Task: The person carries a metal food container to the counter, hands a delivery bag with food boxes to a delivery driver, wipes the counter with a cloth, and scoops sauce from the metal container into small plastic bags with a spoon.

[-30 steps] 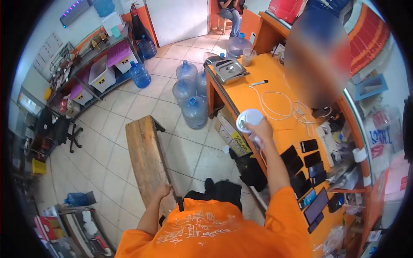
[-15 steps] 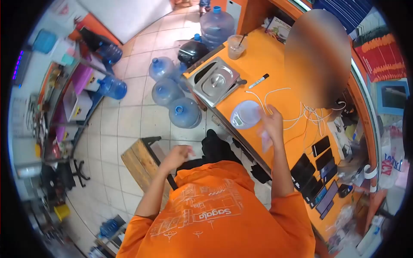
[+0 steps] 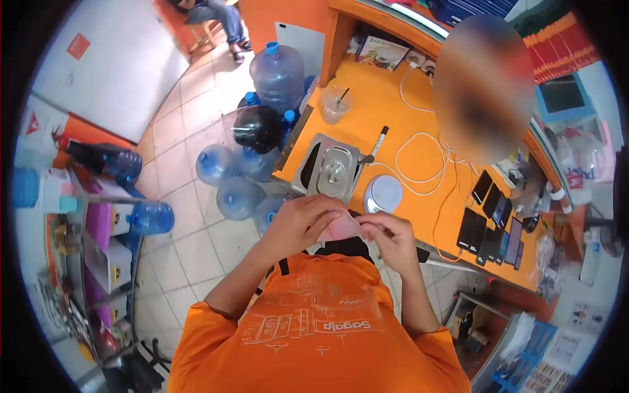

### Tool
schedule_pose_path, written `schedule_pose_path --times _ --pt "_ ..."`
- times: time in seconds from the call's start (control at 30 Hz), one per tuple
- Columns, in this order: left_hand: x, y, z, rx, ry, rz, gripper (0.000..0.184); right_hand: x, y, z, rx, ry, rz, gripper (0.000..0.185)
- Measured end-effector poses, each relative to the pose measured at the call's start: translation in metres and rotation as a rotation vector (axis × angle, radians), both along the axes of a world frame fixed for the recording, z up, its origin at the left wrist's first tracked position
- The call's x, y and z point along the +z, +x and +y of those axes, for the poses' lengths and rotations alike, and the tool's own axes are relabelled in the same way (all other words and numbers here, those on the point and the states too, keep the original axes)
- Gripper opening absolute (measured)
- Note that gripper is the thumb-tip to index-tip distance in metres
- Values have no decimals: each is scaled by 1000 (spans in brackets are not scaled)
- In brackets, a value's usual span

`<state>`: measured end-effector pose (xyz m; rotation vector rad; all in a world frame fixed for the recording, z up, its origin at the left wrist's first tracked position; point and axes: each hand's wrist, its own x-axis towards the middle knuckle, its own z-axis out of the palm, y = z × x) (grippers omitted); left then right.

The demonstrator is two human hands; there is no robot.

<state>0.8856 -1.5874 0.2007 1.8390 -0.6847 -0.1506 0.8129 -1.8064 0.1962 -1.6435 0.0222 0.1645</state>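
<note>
A thin pinkish plastic bag (image 3: 342,226) is held between my two hands, just in front of my body at the counter's edge. My left hand (image 3: 303,223) pinches its left side, and my right hand (image 3: 391,241) pinches its right side. Beyond them, a round white scale (image 3: 383,194) rests on the orange counter (image 3: 409,157). To its left sits a steel container with a lid (image 3: 334,167). A marker (image 3: 380,140) lies behind the scale, and a plastic cup (image 3: 335,106) stands farther back.
Several phones (image 3: 470,230) and white cables (image 3: 419,164) lie on the counter's right part. Large water bottles (image 3: 239,196) stand on the floor to the left. A seated person (image 3: 223,16) is at the back. Shelves with bins (image 3: 108,262) line the left wall.
The scale, earlier in my right hand, was set down on the counter. Both hands have come together at the plastic bag. The view has turned, and the bench is out of sight.
</note>
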Motion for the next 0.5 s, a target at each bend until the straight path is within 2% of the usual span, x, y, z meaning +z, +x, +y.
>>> schedule_pose_path --times 0.07,0.13,0.17,0.27,0.3,0.33,0.37,0.4,0.47,0.5 --pt "5 19 16 -200 136 -68 13 7 -2 20 -25 -36 45 15" --pt "7 29 25 -250 150 -77 13 11 -1 37 -55 54 -22 17" --pt "6 33 28 -277 189 -80 14 9 -1 41 -44 -21 -29 19" --pt "-8 37 27 -320 88 -154 16 6 -6 48 -7 24 41 16" --pt "-6 39 21 -336 84 -152 16 2 -9 49 -32 149 64 10" --pt "-2 40 9 -141 16 -315 18 -1 -11 48 -47 153 63 10" --pt "1 41 1 58 -52 -478 21 -3 -12 47 -145 270 85 6" --pt "3 38 -2 49 -49 -484 21 -5 -12 44 -238 389 104 3" --pt "6 28 -7 -47 83 -92 24 -13 -10 38 -282 403 39 2" --pt "9 28 -16 -224 -24 115 25 -13 -8 34 -275 362 35 3"
